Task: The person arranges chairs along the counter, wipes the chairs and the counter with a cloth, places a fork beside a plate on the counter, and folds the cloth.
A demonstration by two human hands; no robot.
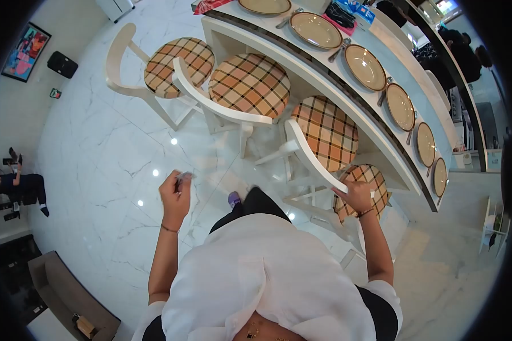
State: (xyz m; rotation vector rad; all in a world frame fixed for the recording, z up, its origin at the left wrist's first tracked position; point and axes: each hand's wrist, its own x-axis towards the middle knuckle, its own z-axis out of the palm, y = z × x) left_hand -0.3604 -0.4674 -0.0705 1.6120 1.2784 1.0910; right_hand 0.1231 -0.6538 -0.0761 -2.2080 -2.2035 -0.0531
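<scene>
My right hand is closed at the end of the curved white backrest of a bar chair with a plaid seat. Beyond its fingers shows a small white patch that I cannot make out. My left hand is raised over the floor, its fingers closed round something small, partly dark and partly see-through. Another plaid seat lies just past my right hand, partly hidden by it.
More plaid chairs line the counter. Several beige plates with cutlery stand along its top. A person sits far left, above a grey sofa. Glossy marble floor spreads to my left.
</scene>
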